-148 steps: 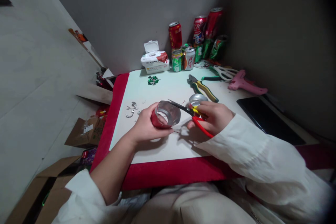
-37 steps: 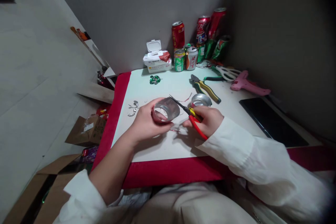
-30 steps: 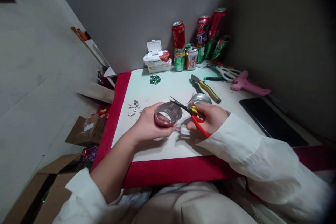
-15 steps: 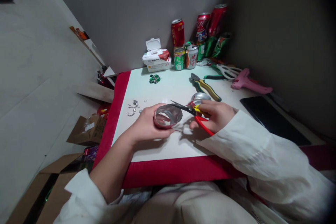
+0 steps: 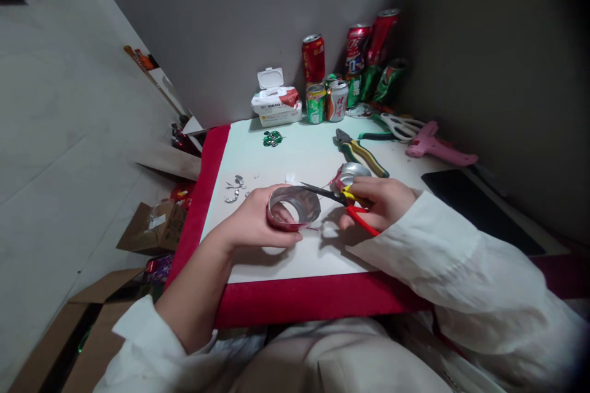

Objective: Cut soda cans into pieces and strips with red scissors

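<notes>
My left hand (image 5: 255,219) is wrapped round a cut-open red can (image 5: 295,209), an open-ended tube with a bare silvery inside. In my right hand (image 5: 385,199) is a pair of scissors (image 5: 328,194) with dark blades and red and yellow handles. The blades point left, their tip at the can's upper right rim; whether they touch it I cannot tell. Just behind my right hand sits a cut-off can end (image 5: 353,173), silver inside with a red edge. Thin red strips lie between the two hands. Silvery metal scraps (image 5: 236,187) lie left of the can.
Pliers (image 5: 362,153), white-handled scissors (image 5: 401,126), a pink glue gun (image 5: 440,146) and a black tablet-like slab (image 5: 482,212) lie to the right. Several drink cans (image 5: 316,103) stand along the wall beside a wipes pack (image 5: 276,104). Green pieces (image 5: 273,138) lie in front.
The can has turned slightly in my left hand, showing its rim differently. The scissors have shifted slightly right and down, still in my right hand.
</notes>
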Demonstrator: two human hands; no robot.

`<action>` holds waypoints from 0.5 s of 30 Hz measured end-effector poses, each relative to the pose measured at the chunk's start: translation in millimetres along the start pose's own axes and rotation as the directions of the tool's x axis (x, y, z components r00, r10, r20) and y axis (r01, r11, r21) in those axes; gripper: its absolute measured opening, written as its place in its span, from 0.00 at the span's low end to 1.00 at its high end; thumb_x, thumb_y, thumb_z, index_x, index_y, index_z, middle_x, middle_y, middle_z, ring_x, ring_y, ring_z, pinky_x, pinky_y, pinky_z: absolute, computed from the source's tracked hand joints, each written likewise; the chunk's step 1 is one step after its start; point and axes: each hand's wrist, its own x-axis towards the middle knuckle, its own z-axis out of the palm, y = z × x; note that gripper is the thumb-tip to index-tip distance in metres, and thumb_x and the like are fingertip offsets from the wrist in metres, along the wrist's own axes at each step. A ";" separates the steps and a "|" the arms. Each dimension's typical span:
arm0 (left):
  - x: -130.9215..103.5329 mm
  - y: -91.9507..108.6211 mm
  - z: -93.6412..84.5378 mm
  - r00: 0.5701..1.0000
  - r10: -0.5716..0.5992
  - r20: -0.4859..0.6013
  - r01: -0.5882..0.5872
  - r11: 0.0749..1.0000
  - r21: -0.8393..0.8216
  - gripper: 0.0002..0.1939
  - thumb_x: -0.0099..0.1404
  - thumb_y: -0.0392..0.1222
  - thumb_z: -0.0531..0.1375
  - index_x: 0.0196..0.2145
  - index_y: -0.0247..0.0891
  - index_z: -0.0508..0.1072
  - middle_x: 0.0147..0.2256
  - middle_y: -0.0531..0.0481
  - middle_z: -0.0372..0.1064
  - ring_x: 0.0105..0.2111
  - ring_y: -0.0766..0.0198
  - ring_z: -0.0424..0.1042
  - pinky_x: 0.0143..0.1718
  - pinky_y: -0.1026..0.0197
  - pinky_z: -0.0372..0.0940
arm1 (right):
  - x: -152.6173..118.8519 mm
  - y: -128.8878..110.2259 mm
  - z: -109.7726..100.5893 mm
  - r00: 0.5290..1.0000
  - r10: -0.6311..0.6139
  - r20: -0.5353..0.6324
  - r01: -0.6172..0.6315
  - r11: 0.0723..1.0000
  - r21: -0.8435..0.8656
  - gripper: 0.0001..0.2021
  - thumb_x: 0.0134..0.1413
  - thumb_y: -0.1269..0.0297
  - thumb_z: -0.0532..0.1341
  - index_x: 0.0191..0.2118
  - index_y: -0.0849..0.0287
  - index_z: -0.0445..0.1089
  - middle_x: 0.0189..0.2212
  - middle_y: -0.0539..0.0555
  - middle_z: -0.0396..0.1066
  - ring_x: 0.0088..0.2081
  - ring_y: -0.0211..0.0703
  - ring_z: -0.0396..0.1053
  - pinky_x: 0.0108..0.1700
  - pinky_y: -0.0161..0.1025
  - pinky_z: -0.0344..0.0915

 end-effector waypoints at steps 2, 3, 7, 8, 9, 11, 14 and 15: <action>0.6 -0.2 0.4 1.000 0.007 0.009 -0.007 1.000 -0.006 0.28 0.49 0.42 0.72 0.48 0.35 0.74 0.31 0.50 0.76 0.30 0.61 0.75 0.35 0.61 0.72 | -0.4 -3.6 2.1 0.999 0.024 -0.038 -0.024 1.000 -0.005 0.30 0.52 0.31 0.60 0.29 0.58 0.72 0.27 0.55 0.69 0.28 0.42 0.65 0.29 0.40 0.53; 1.0 -0.6 0.5 1.000 0.008 0.012 -0.008 1.000 -0.010 0.27 0.49 0.42 0.72 0.47 0.35 0.75 0.31 0.50 0.76 0.30 0.62 0.74 0.34 0.61 0.71 | -0.6 -5.0 2.6 0.999 0.033 -0.040 -0.033 0.999 -0.008 0.29 0.51 0.31 0.61 0.30 0.58 0.73 0.28 0.55 0.70 0.29 0.42 0.66 0.29 0.39 0.53; 2.4 -3.5 -0.6 0.999 0.019 0.047 -0.018 1.000 -0.013 0.26 0.49 0.42 0.72 0.46 0.36 0.75 0.31 0.50 0.76 0.31 0.62 0.74 0.35 0.62 0.71 | -0.6 -6.2 -0.6 0.999 0.021 0.031 -0.020 1.000 -0.023 0.28 0.51 0.33 0.62 0.32 0.57 0.74 0.31 0.56 0.72 0.31 0.43 0.68 0.29 0.39 0.53; 2.4 -4.3 -1.1 0.998 0.019 0.059 -0.018 1.000 -0.014 0.26 0.49 0.42 0.72 0.46 0.36 0.75 0.32 0.50 0.76 0.32 0.62 0.74 0.36 0.62 0.71 | -0.5 -5.9 -2.0 0.999 0.017 0.037 -0.016 0.999 -0.028 0.28 0.52 0.32 0.62 0.32 0.57 0.74 0.31 0.56 0.71 0.30 0.42 0.67 0.29 0.39 0.52; 2.2 -4.9 -1.7 0.997 0.016 0.069 -0.015 1.000 -0.017 0.26 0.49 0.41 0.72 0.47 0.36 0.74 0.33 0.49 0.76 0.33 0.62 0.75 0.36 0.62 0.71 | -0.4 -5.8 -3.1 0.999 0.012 0.041 -0.011 1.000 -0.030 0.28 0.52 0.32 0.61 0.31 0.58 0.74 0.30 0.55 0.71 0.29 0.42 0.66 0.29 0.39 0.52; 1.4 -5.2 -2.8 0.996 -0.001 0.084 0.004 0.999 -0.035 0.25 0.49 0.40 0.71 0.46 0.35 0.74 0.35 0.48 0.76 0.33 0.62 0.75 0.35 0.63 0.71 | -0.3 -5.7 -4.1 0.999 0.008 0.039 -0.007 1.000 -0.025 0.29 0.53 0.32 0.61 0.31 0.58 0.73 0.29 0.54 0.70 0.28 0.41 0.64 0.29 0.39 0.52; -0.2 -3.4 -4.7 0.993 -0.040 0.108 0.047 0.997 -0.063 0.27 0.49 0.39 0.71 0.48 0.35 0.73 0.33 0.49 0.76 0.31 0.62 0.75 0.33 0.64 0.70 | -0.7 -6.1 -2.7 1.000 0.004 0.024 -0.003 1.000 -0.006 0.29 0.54 0.33 0.60 0.30 0.58 0.72 0.28 0.54 0.69 0.28 0.41 0.64 0.29 0.39 0.52; -0.7 -2.6 -5.5 0.991 -0.054 0.121 0.063 0.996 -0.069 0.28 0.49 0.39 0.71 0.48 0.35 0.73 0.32 0.50 0.75 0.30 0.63 0.74 0.32 0.64 0.69 | -0.9 -6.1 -1.8 1.000 -0.001 0.020 0.001 1.000 0.002 0.29 0.54 0.33 0.61 0.29 0.58 0.72 0.28 0.54 0.69 0.28 0.41 0.63 0.30 0.39 0.53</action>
